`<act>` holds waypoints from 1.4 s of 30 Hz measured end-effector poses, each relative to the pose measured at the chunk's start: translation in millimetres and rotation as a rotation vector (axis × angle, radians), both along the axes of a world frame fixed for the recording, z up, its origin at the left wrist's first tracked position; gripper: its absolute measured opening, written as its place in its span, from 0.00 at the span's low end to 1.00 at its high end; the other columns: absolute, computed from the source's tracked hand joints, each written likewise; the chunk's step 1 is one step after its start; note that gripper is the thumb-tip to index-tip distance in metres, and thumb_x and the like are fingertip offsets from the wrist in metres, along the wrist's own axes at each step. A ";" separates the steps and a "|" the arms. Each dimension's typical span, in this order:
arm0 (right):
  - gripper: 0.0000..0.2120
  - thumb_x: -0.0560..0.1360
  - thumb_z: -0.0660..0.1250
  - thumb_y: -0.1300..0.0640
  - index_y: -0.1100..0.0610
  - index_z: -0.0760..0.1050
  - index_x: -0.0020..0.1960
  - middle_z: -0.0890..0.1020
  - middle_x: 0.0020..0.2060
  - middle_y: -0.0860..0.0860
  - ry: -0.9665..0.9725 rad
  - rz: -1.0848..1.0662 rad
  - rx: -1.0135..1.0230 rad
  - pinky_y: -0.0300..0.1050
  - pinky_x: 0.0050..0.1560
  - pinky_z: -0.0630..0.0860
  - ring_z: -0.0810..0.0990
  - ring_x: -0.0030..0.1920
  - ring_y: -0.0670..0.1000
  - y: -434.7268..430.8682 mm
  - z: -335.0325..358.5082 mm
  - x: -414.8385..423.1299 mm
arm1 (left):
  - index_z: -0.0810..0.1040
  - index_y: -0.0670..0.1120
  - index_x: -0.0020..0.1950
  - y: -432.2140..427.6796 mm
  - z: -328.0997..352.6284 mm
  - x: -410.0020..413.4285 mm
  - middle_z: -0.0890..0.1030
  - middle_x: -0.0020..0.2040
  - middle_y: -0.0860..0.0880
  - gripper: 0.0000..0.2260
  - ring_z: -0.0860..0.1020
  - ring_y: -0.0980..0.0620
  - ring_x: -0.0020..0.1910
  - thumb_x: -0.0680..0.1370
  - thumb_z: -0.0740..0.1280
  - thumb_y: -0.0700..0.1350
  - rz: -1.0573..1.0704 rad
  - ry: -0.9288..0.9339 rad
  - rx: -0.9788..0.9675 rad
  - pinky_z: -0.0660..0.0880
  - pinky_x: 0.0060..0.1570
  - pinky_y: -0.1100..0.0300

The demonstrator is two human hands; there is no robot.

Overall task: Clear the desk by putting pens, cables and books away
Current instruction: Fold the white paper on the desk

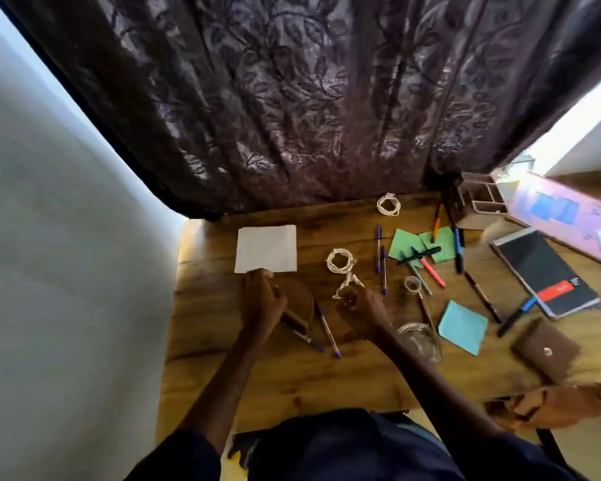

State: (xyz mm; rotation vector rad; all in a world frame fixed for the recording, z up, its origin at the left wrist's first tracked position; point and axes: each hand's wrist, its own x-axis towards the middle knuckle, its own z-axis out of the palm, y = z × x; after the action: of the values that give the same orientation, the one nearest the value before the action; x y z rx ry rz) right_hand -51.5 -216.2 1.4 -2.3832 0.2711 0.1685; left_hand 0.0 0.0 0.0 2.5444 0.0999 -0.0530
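Coil of white cable (340, 261) on table (292, 376), 11 o'clock from right hand (359, 308), which pinches its loose tail; tail runs 11-to-5. Left hand (261, 302), farther off, curled over brown case (297, 305); grip unclear.

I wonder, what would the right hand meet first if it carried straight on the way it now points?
Most likely the coil of the white cable, whose loose end the right hand pinches, though depth is unclear.

Left hand (262, 302) grips case (301, 302), right hand (359, 307) pinches cable (340, 261).
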 end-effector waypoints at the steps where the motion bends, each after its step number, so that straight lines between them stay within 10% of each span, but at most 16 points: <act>1: 0.06 0.74 0.72 0.56 0.59 0.83 0.46 0.86 0.43 0.54 0.047 0.016 0.028 0.49 0.40 0.76 0.84 0.45 0.56 5.8 -1.7 10.0 | 0.75 0.46 0.64 7.4 -0.6 5.8 0.77 0.62 0.46 0.17 0.75 0.48 0.61 0.76 0.72 0.45 0.016 0.014 0.038 0.73 0.51 0.63; 7: 0.12 0.77 0.71 0.52 0.62 0.82 0.45 0.85 0.43 0.57 0.248 0.152 0.086 0.50 0.42 0.75 0.83 0.44 0.56 42.3 3.3 53.0 | 0.73 0.48 0.69 24.7 -14.5 19.3 0.77 0.66 0.46 0.21 0.73 0.45 0.67 0.77 0.70 0.49 0.006 0.210 0.132 0.72 0.67 0.46; 13: 0.09 0.77 0.72 0.56 0.63 0.82 0.48 0.83 0.40 0.56 0.392 0.206 0.168 0.44 0.40 0.75 0.81 0.39 0.55 50.0 -7.0 67.4 | 0.74 0.48 0.68 37.2 -22.5 19.0 0.81 0.59 0.49 0.17 0.80 0.50 0.58 0.79 0.68 0.47 0.000 0.252 -0.011 0.76 0.53 0.58; 22: 0.06 0.75 0.74 0.55 0.50 0.83 0.52 0.84 0.44 0.42 -0.076 0.316 -0.050 0.26 0.35 0.72 0.79 0.40 0.36 24.5 10.7 91.1 | 0.81 0.45 0.56 49.3 -4.4 29.1 0.84 0.42 0.49 0.11 0.82 0.52 0.40 0.84 0.62 0.48 0.186 -0.041 -0.254 0.78 0.37 0.59; 30: 0.07 0.76 0.72 0.57 0.50 0.81 0.54 0.84 0.50 0.47 0.089 0.372 -0.154 0.46 0.45 0.83 0.83 0.47 0.46 10.2 -18.2 76.7 | 0.82 0.48 0.56 29.7 -17.8 23.3 0.84 0.50 0.52 0.07 0.81 0.57 0.46 0.82 0.66 0.46 0.109 0.142 -0.226 0.78 0.46 0.63; 42: 0.06 0.76 0.72 0.55 0.46 0.81 0.52 0.84 0.48 0.45 0.110 0.350 -0.127 0.46 0.44 0.82 0.82 0.46 0.45 3.5 -30.2 65.8 | 0.81 0.46 0.58 30.4 -26.1 32.6 0.84 0.51 0.50 0.08 0.82 0.54 0.48 0.82 0.66 0.46 0.029 0.181 -0.197 0.81 0.50 0.56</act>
State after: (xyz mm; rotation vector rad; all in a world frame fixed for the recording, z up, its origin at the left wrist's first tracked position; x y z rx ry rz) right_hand 14.3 -212.7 -28.8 -2.5357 -0.0910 0.4588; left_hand 32.6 30.4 -26.1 2.3366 0.1928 -0.2684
